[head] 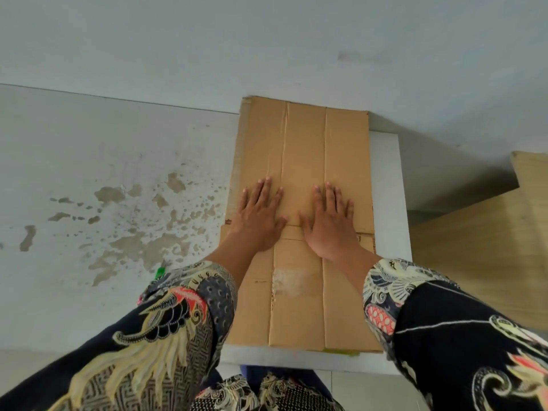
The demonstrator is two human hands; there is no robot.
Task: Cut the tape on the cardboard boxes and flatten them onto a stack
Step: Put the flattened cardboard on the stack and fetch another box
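A flattened brown cardboard box (302, 143) lies lengthwise on a small white table (388, 185), its far end against the wall. My left hand (259, 216) presses flat on the cardboard left of centre, fingers straight and spread. My right hand (332, 221) presses flat beside it, right of centre, fingers straight too. Both palms sit near the fold line across the middle of the box. A pale patch of torn tape residue (286, 281) shows on the near half.
A green-handled tool (160, 271) lies on the stained grey floor (118, 203) left of the table, partly hidden by my left sleeve. More tan cardboard or board (489, 247) lies on the floor to the right. A white wall stands behind.
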